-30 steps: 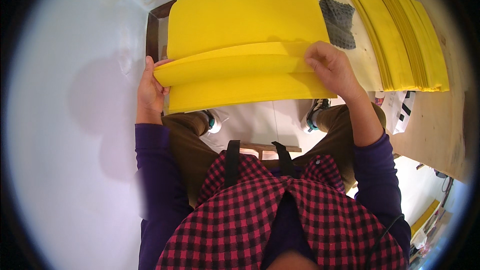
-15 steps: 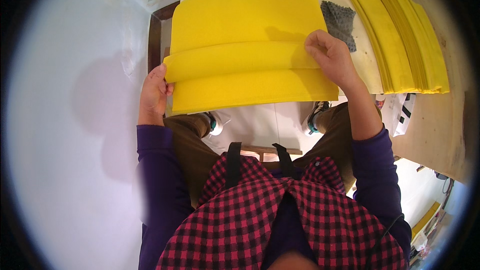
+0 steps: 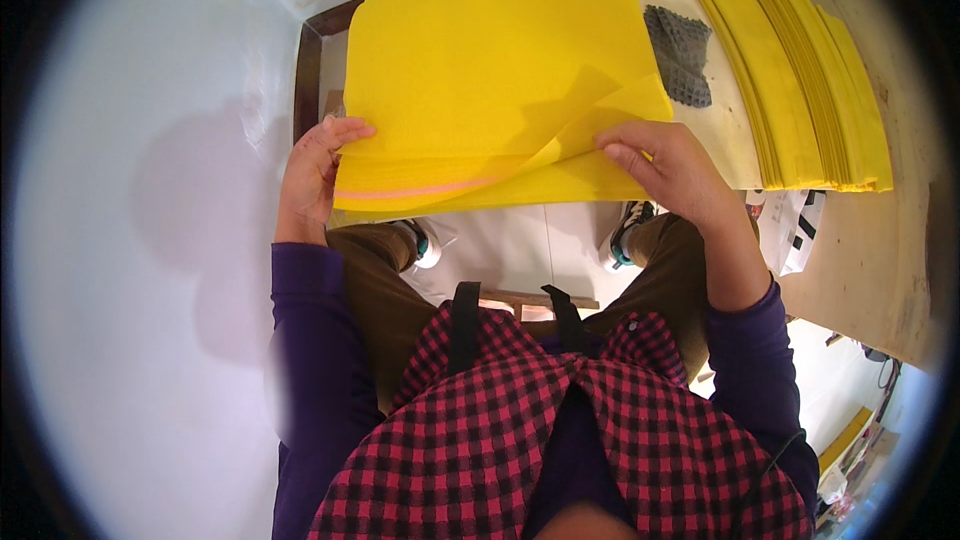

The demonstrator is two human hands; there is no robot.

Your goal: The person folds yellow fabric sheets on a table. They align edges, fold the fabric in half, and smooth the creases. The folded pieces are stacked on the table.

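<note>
A stack of yellow fabric sheets (image 3: 490, 60) lies at the table's near edge, in front of my knees. My left hand (image 3: 312, 175) grips the stack's left edge, with its fingers over the top and part of its grip hidden. Between thumb and fingers, my right hand (image 3: 672, 168) pinches the near edge of the top sheet. That sheet is raised on the right in a slanting fold. Below the lifted edge, a pink line (image 3: 425, 190) shows along the near left side of the layers.
Folded yellow fabric bundles (image 3: 800, 90) lie side by side on the pale wooden table (image 3: 735, 140) at the right. A crumpled dark grey textured cloth (image 3: 682, 58) sits between them and the stack. A white wall (image 3: 150, 290) stands close on my left.
The rolled-over fold across the yellow sheet has flattened out toward me. My right hand has moved nearer and lifts the edge; my left fingers now reach over the top. The pink line is exposed.
</note>
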